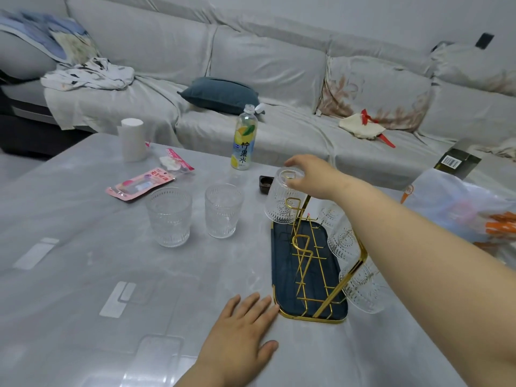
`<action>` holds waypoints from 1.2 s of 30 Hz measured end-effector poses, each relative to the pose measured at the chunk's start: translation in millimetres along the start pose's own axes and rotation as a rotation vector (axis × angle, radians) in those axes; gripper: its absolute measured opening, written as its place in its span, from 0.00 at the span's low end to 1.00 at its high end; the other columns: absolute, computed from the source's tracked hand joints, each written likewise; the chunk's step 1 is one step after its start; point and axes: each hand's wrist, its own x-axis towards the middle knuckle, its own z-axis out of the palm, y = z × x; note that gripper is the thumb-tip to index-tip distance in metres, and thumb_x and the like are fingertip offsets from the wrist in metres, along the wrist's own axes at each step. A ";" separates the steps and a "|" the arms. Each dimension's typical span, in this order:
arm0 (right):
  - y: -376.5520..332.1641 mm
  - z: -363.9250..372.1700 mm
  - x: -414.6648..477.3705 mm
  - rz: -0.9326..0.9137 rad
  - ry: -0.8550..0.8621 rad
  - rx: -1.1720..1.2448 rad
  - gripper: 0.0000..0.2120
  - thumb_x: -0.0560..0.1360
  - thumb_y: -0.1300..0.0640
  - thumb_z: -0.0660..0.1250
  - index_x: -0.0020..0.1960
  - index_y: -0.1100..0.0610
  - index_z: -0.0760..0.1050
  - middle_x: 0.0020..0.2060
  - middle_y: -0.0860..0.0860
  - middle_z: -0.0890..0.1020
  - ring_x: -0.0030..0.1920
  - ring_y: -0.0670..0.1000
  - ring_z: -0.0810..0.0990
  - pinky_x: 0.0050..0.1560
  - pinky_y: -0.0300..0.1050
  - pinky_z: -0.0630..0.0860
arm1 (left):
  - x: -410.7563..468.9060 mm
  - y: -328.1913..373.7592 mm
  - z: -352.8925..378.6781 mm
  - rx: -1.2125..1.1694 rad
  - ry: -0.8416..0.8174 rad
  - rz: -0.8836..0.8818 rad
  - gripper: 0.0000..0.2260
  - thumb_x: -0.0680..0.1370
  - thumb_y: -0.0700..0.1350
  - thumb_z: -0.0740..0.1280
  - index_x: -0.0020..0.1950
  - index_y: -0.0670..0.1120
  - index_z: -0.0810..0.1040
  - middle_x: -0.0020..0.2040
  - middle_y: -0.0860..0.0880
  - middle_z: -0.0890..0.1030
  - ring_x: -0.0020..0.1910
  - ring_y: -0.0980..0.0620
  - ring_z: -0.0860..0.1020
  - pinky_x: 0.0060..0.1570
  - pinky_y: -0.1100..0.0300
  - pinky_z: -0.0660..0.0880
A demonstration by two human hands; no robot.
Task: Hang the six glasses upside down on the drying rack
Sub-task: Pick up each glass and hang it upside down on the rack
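Embossed clear glass (282,201), upside down, gripped by right hand (310,174) over gold wire rack (304,258); left hand (240,333) flat, empty, on grey bench (111,261).

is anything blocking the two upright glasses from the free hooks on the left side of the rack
Nothing visible does. The two upright glasses stand on bare table left of the rack. The right hand holds a glass over the far left hook; the nearer hook is free.

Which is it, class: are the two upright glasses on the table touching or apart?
Apart. The head view shows bare table between the left glass and the right glass.
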 end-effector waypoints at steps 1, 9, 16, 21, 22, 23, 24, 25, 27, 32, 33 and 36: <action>-3.1 -2.4 -7.9 -0.007 0.018 0.021 0.21 0.75 0.57 0.61 0.67 0.57 0.66 0.69 0.55 0.69 0.69 0.54 0.66 0.69 0.47 0.63 | -1.6 -0.1 0.1 0.000 0.016 -0.005 0.24 0.80 0.56 0.49 0.75 0.54 0.46 0.76 0.55 0.46 0.73 0.57 0.42 0.69 0.58 0.35; -48.4 9.1 -71.6 -0.097 0.082 0.234 0.17 0.76 0.60 0.61 0.64 0.57 0.70 0.64 0.53 0.74 0.64 0.51 0.71 0.62 0.41 0.67 | -22.4 -13.9 -18.5 -0.084 0.192 -0.033 0.26 0.74 0.56 0.50 0.69 0.49 0.65 0.67 0.53 0.69 0.66 0.56 0.65 0.64 0.66 0.56; -88.2 65.2 -74.6 -0.022 0.057 0.403 0.19 0.75 0.58 0.63 0.65 0.58 0.68 0.65 0.54 0.73 0.64 0.52 0.71 0.61 0.44 0.68 | -70.1 -82.0 -30.8 0.026 0.347 -0.266 0.18 0.65 0.53 0.55 0.38 0.47 0.82 0.35 0.50 0.83 0.32 0.52 0.82 0.31 0.65 0.75; -80.5 114.4 -60.1 0.175 0.037 0.539 0.31 0.72 0.56 0.67 0.71 0.58 0.58 0.70 0.56 0.65 0.69 0.54 0.64 0.66 0.45 0.64 | -82.8 -104.4 -19.6 0.025 0.465 -0.393 0.19 0.68 0.53 0.57 0.42 0.42 0.81 0.40 0.44 0.82 0.43 0.47 0.76 0.44 0.57 0.64; -75.1 120.9 -55.5 0.217 0.030 0.554 0.33 0.72 0.55 0.67 0.72 0.58 0.56 0.71 0.56 0.63 0.71 0.55 0.62 0.68 0.46 0.62 | -81.8 -104.6 -18.9 0.019 0.472 -0.392 0.19 0.68 0.54 0.57 0.43 0.42 0.80 0.41 0.44 0.82 0.44 0.48 0.72 0.44 0.57 0.63; -70.0 127.1 -50.7 0.255 0.023 0.564 0.35 0.71 0.55 0.68 0.72 0.58 0.54 0.72 0.56 0.61 0.72 0.55 0.60 0.70 0.48 0.61 | -80.9 -105.5 -17.7 0.022 0.481 -0.384 0.19 0.68 0.54 0.57 0.43 0.43 0.80 0.41 0.44 0.82 0.44 0.49 0.71 0.44 0.57 0.63; -65.8 133.2 -45.2 0.284 0.016 0.573 0.37 0.71 0.55 0.69 0.73 0.58 0.52 0.73 0.56 0.60 0.72 0.56 0.59 0.71 0.49 0.60 | -80.3 -106.5 -16.4 0.023 0.484 -0.382 0.19 0.68 0.54 0.57 0.43 0.43 0.80 0.42 0.44 0.82 0.45 0.49 0.71 0.44 0.56 0.62; -63.0 139.3 -39.6 0.305 0.009 0.590 0.39 0.70 0.55 0.69 0.73 0.58 0.50 0.73 0.56 0.59 0.73 0.56 0.58 0.72 0.50 0.60 | -80.4 -106.8 -15.8 0.021 0.485 -0.386 0.19 0.68 0.54 0.57 0.44 0.43 0.80 0.42 0.44 0.82 0.45 0.49 0.71 0.44 0.56 0.62; -62.4 150.9 -27.7 0.318 0.004 0.638 0.42 0.69 0.55 0.70 0.74 0.57 0.48 0.74 0.56 0.58 0.74 0.56 0.57 0.73 0.50 0.58 | -80.1 -108.3 -14.7 0.026 0.498 -0.386 0.19 0.68 0.54 0.57 0.44 0.43 0.80 0.42 0.44 0.82 0.46 0.49 0.69 0.45 0.56 0.62; -66.6 169.2 2.3 0.277 0.105 0.670 0.42 0.67 0.55 0.72 0.73 0.58 0.51 0.72 0.56 0.63 0.72 0.57 0.60 0.72 0.51 0.60 | -78.2 -111.7 -10.1 0.053 0.531 -0.377 0.19 0.69 0.54 0.57 0.45 0.42 0.81 0.42 0.44 0.82 0.47 0.50 0.68 0.46 0.56 0.62; -66.6 172.0 7.6 0.288 0.114 0.696 0.43 0.67 0.54 0.73 0.73 0.58 0.51 0.71 0.56 0.64 0.71 0.57 0.61 0.72 0.53 0.61 | -78.1 -112.3 -9.0 0.057 0.534 -0.373 0.19 0.69 0.54 0.57 0.45 0.42 0.81 0.42 0.44 0.82 0.47 0.50 0.68 0.47 0.56 0.62; -66.3 179.3 19.0 0.322 0.112 0.774 0.47 0.64 0.53 0.75 0.74 0.55 0.49 0.71 0.57 0.65 0.70 0.57 0.65 0.70 0.54 0.64 | -77.6 -113.3 -6.8 0.053 0.551 -0.364 0.19 0.69 0.54 0.58 0.46 0.43 0.81 0.43 0.44 0.82 0.47 0.50 0.68 0.47 0.56 0.63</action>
